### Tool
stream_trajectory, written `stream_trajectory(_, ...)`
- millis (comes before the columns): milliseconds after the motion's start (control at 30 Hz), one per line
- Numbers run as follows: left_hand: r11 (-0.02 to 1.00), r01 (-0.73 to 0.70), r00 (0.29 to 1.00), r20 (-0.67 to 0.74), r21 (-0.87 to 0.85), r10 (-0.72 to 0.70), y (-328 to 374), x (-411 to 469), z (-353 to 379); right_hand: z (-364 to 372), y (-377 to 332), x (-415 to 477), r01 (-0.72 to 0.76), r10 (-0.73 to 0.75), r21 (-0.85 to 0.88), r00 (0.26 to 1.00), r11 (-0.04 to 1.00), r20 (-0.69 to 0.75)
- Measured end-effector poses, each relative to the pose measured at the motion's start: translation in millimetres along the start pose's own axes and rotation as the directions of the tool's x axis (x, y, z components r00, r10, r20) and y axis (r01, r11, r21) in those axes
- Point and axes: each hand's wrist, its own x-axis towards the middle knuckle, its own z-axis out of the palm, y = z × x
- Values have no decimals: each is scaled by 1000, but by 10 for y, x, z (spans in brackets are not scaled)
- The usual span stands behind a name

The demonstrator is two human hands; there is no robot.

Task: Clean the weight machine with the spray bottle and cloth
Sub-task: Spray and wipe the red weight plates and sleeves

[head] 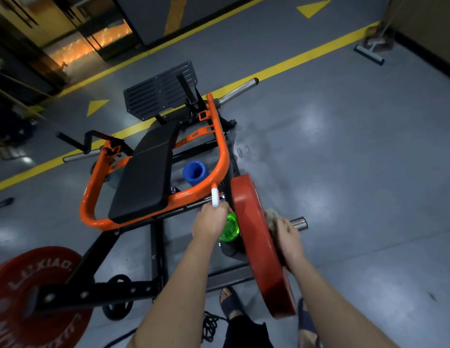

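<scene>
Left hand closed around the neck of a translucent green plastic spray bottle with a white trigger head. Long axis of the bottle running from the green body near the wrist, up and away past the knuckles, nozzle end pointing toward the curved orange steel tube frame of the weight machine, tip just short of the tube or touching it; cannot tell which. Green body hanging just right of the hand, tucked between it and the inner face of a round red rubber weight plate standing on edge.

Right hand flat and pressed against the outer face of that same plate, fingers spread over a crumpled pale cloth. Cloth bunched just beyond the fingertips, between palm and plate, blurred. Just past the cloth, a short chrome sleeve poking out of the plate's centre, pointing away to the right.

Beyond the left hand, a long black padded bench lying inside the orange loop, long axis running away from the knuckles toward a slotted black metal footplate. A blue plastic cylinder beside the pad, open end up. Far left of the left forearm, a second red weight plate with white lettering. Grey floor with yellow lines all around.
</scene>
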Motion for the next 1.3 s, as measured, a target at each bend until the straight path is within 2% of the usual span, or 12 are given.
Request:
stream_trajectory(133,1000,-14,999,-33,25,14,31,-35,14,-273,343,-205,-222,219,58,975,973,46)
stream_trajectory(200,1000,-25,999,-39,10,26,24,-46,35,-145,35,-108,-184,168,177,981,967,99)
stream_trajectory(267,1000,-28,999,-36,-2,28,2,-84,53,9,-372,-111,-67,21,295,988,953,155)
stream_trajectory(433,999,-39,999,-33,-32,38,-18,-174,24,105,-470,-153,62,-81,178,992,982,99)
stream_trajectory(567,998,-53,998,-39,-20,52,-52,-231,48,-107,-66,-259,-100,82,168,990,981,113)
stream_trajectory(700,997,-78,996,-39,23,79,-47,-202,57,-208,-36,-280,-168,160,146,985,975,71)
stream_trajectory(800,995,-86,996,-26,49,87,-17,-169,79,-118,-338,-419,-126,113,224,991,966,67)
stream_trajectory(900,994,-96,995,-16,55,97,-15,-182,79,-48,-523,-476,46,-65,298,996,953,55)
stream_trajectory(1000,993,-103,995,3,52,103,-33,-181,56,-76,-297,-457,197,-195,154,980,968,-28)
stream_trajectory(1100,995,-94,996,5,28,94,-62,-190,42,-239,278,-397,-15,15,28,1000,999,-25)
stream_trajectory(1200,994,-107,994,3,10,107,-79,-196,47,-388,499,-409,-281,277,15,954,960,110)
stream_trajectory(1300,992,-114,993,1,50,114,-60,-200,59,-272,278,-382,-279,290,-103,949,955,120)
